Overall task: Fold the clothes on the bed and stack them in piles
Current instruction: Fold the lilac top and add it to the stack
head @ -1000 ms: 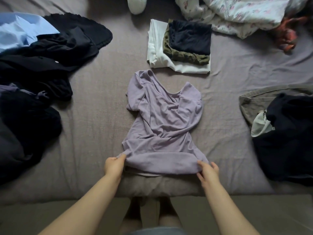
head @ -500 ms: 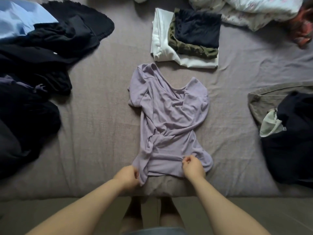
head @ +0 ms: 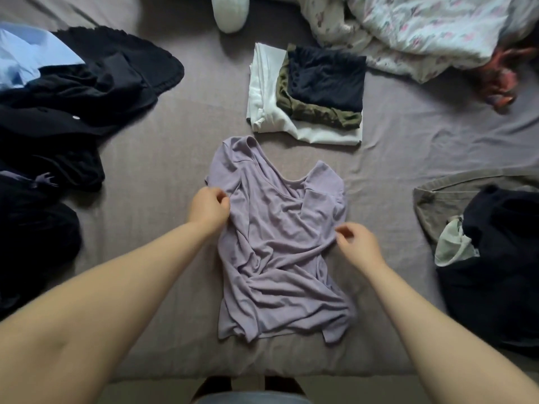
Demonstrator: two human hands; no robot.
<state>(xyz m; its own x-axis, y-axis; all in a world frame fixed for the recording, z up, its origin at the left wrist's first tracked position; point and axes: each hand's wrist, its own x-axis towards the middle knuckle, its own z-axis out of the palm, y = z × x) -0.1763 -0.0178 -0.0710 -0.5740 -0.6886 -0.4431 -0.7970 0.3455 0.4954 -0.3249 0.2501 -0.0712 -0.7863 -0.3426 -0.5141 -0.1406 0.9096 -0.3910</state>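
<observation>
A lilac short-sleeved top (head: 280, 258) lies crumpled and face up in the middle of the grey bed sheet (head: 163, 170), neckline away from me. My left hand (head: 208, 207) pinches its left side just under the sleeve. On the opposite side, at waist height, my right hand (head: 357, 244) pinches the edge, and creases run out from both grips. Beyond the neckline sits a folded pile (head: 306, 94): a white piece at the bottom, an olive one on it, a navy one on top.
A heap of black clothes (head: 73, 112) with a light-blue shirt (head: 26, 56) fills the left side. At the right, a dark navy garment (head: 495, 272) lies on a grey-brown one (head: 437, 199). A floral duvet (head: 423, 27) is bunched at the back right.
Both hands let go of the hem at the bed's near edge and moved up the top to its sides. The hem now lies loose and rumpled.
</observation>
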